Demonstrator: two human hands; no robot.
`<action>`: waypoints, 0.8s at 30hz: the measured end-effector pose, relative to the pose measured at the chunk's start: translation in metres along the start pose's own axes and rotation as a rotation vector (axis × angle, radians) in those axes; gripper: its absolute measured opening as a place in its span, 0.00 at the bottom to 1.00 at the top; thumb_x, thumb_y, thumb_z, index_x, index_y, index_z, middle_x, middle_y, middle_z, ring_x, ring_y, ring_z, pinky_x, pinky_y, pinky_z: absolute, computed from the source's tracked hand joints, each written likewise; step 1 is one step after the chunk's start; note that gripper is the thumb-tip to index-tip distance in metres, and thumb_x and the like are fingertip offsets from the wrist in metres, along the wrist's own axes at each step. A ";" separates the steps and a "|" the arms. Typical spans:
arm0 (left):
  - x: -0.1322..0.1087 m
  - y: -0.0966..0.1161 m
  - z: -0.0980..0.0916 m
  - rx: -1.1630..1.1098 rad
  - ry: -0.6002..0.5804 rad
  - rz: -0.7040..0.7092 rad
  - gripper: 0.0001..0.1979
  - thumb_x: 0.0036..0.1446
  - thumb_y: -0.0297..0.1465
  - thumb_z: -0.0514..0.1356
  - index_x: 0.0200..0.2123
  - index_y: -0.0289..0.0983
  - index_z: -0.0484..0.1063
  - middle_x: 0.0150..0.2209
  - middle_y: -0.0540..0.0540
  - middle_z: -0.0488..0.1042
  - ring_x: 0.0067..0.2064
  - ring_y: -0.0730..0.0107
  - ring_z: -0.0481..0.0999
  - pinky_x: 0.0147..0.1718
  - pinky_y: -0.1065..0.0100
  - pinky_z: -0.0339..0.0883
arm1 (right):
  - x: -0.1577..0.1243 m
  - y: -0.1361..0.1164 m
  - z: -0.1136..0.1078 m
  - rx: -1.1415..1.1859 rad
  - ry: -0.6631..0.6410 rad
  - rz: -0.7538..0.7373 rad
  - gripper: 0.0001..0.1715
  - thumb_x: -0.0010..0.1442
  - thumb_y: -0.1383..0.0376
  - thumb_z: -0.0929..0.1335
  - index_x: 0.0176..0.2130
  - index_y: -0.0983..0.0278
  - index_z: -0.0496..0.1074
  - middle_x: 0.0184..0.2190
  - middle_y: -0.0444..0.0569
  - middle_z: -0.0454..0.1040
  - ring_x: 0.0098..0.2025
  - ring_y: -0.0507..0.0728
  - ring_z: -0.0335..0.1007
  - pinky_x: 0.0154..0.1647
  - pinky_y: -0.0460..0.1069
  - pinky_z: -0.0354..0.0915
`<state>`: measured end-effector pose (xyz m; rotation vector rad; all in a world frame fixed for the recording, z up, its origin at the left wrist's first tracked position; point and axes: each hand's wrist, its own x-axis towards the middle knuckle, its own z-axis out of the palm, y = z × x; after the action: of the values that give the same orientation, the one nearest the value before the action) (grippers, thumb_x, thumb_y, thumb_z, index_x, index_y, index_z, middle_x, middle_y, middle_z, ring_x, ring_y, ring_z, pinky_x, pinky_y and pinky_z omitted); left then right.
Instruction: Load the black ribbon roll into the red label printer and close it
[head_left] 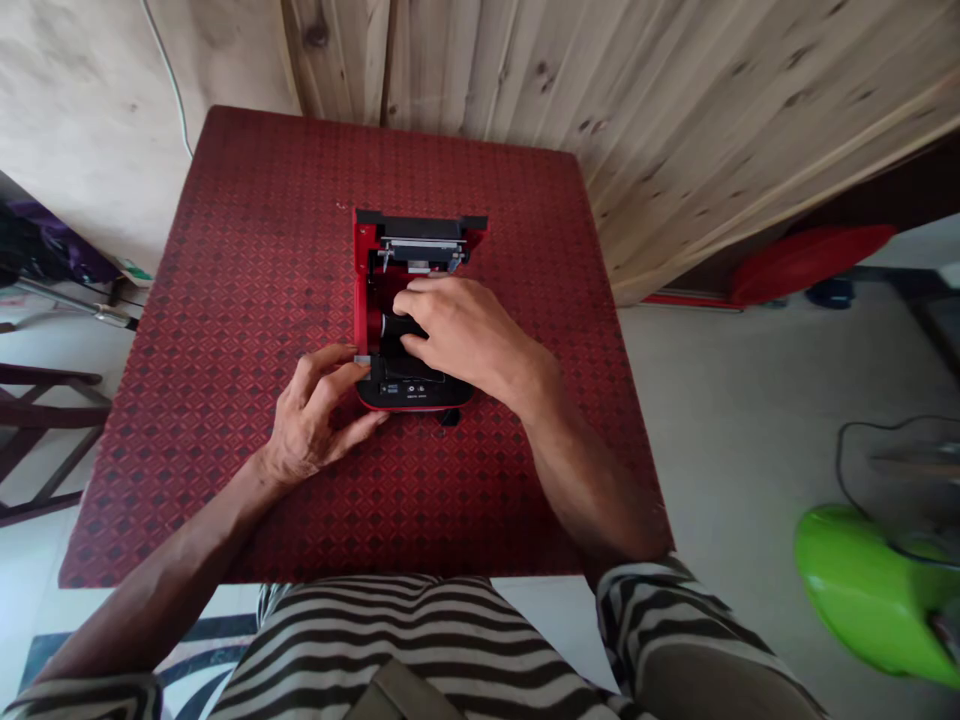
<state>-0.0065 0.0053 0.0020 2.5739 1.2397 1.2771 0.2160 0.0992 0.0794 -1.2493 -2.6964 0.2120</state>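
Note:
A small red-and-black machine, like a label printer [361, 320], stands on the table with its lid [420, 228] raised at the back. A metal bar and a dark roller show under the lid. At the machine's front left corner, my left hand [311, 410] grips the casing, fingers on top by a small grey tab and thumb at the front edge. My right hand [469, 330] reaches into the open bay from the right. Its thumb and fingers are bent around a black roll [397, 326], mostly hidden beneath the hand. Small buttons show on the front panel.
The table [247, 250] has a red patterned cover and stands against a wooden plank wall [480, 60]. A dark wooden chair [45, 430] is at the left. On the right floor is a bright green rounded object [862, 590] beside a black cable.

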 end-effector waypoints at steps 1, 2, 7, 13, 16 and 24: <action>0.000 0.000 0.000 -0.001 -0.001 0.002 0.30 0.66 0.42 0.69 0.66 0.41 0.65 0.57 0.38 0.75 0.57 0.58 0.79 0.56 0.58 0.80 | -0.002 -0.001 -0.002 -0.009 -0.001 0.012 0.08 0.62 0.75 0.73 0.41 0.65 0.80 0.41 0.52 0.83 0.44 0.61 0.80 0.47 0.54 0.72; 0.000 0.000 0.000 -0.004 -0.005 -0.001 0.30 0.66 0.41 0.69 0.66 0.41 0.65 0.57 0.38 0.75 0.58 0.58 0.79 0.56 0.58 0.80 | -0.004 -0.002 -0.003 -0.022 -0.005 0.022 0.07 0.63 0.74 0.73 0.41 0.65 0.80 0.41 0.53 0.83 0.44 0.62 0.80 0.46 0.54 0.73; -0.002 0.000 0.002 -0.017 -0.011 -0.018 0.31 0.65 0.41 0.70 0.66 0.42 0.65 0.57 0.38 0.76 0.58 0.56 0.79 0.57 0.55 0.80 | -0.007 -0.004 -0.009 -0.066 0.020 -0.012 0.06 0.62 0.73 0.73 0.39 0.63 0.81 0.37 0.49 0.84 0.41 0.60 0.80 0.44 0.54 0.73; -0.002 -0.001 0.002 -0.008 -0.003 -0.003 0.32 0.65 0.41 0.70 0.67 0.42 0.65 0.57 0.38 0.76 0.58 0.55 0.80 0.57 0.55 0.80 | -0.040 -0.003 -0.054 0.194 0.201 -0.015 0.09 0.61 0.69 0.76 0.43 0.59 0.82 0.39 0.44 0.84 0.42 0.59 0.81 0.44 0.55 0.77; -0.002 -0.002 0.003 -0.021 0.015 -0.015 0.31 0.65 0.43 0.70 0.66 0.42 0.65 0.57 0.39 0.76 0.59 0.54 0.80 0.57 0.54 0.80 | -0.084 0.004 -0.075 0.486 0.291 -0.008 0.15 0.61 0.62 0.79 0.48 0.54 0.81 0.41 0.43 0.85 0.38 0.56 0.81 0.39 0.53 0.76; 0.001 0.001 0.000 -0.052 0.003 -0.030 0.32 0.63 0.40 0.71 0.66 0.44 0.66 0.57 0.36 0.76 0.59 0.51 0.79 0.58 0.50 0.80 | -0.173 -0.024 0.018 0.844 0.179 0.283 0.20 0.57 0.72 0.74 0.49 0.57 0.80 0.45 0.45 0.87 0.46 0.57 0.85 0.50 0.54 0.79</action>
<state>-0.0056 0.0058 0.0026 2.5085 1.2237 1.2911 0.3053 -0.0498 0.0517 -1.2460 -1.8939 1.0722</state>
